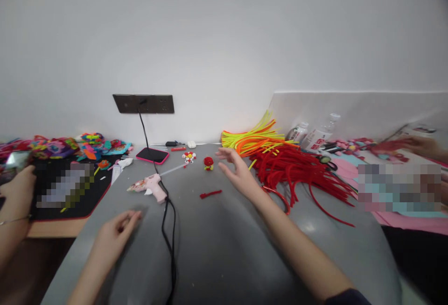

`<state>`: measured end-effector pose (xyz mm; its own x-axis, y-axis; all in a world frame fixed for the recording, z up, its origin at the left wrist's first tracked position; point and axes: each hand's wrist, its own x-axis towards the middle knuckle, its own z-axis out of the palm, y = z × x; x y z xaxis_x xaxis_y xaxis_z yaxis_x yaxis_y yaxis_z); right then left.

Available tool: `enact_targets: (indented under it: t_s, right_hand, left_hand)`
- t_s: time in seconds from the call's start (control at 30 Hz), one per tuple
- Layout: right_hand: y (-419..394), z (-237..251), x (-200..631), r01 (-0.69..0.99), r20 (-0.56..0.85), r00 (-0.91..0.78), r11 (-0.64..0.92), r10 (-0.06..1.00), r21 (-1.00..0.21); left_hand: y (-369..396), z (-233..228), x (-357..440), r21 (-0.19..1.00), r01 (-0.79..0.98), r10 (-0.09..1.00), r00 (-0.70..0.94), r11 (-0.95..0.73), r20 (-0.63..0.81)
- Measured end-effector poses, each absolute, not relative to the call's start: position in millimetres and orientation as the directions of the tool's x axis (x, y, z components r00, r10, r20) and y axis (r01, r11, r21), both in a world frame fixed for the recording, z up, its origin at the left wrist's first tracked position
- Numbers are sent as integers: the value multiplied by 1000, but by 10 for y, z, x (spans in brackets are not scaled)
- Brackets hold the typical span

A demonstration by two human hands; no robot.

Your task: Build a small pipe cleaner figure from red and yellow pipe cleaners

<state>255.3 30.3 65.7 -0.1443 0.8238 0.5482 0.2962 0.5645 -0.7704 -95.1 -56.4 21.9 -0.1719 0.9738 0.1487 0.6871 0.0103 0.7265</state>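
While right hand (238, 170) hovers, red-topped figurine (208, 164) sits just left.

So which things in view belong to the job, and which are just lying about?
Likely in use, judging by nearness to the hands:
pink glue gun, by the left hand
small red-and-yellow figure, by the right hand
short red piece
red strips

Probably just lying about:
pink-edged phone
bottles
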Motion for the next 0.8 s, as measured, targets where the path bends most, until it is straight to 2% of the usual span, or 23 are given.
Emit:
enact_targets:
  t_s: [0.1, 0.3, 0.43, 0.53, 0.8]
  right_hand:
    - [-6, 570, 2591, 331, 491, -220, 538, 843, -776]
    - [-206, 62, 2765, 520, 322, -200, 379, 925, -766]
    - [-292, -201, 2742, 542, 366, -161, 392, 916, -743]
    - [-382, -263, 2696, 533, 406, -107, 397, 908, -747]
    - [-490, -239, 2740, 433, 421, 7, 376, 907, -819]
  left_hand:
    - [-513, 163, -755, 699, 714, 995, -39, -34, 88]
    - [-520, 1, -537, 683, 729, 998, -1, -47, 70]
    - [-524, -31, -527, 716, 698, 1000, 17, -25, 18]
    - [-508, -37, -593, 743, 668, 999, 22, -41, 35]
    - [-485, -142, -777, 804, 595, 985, -132, -12, 112]
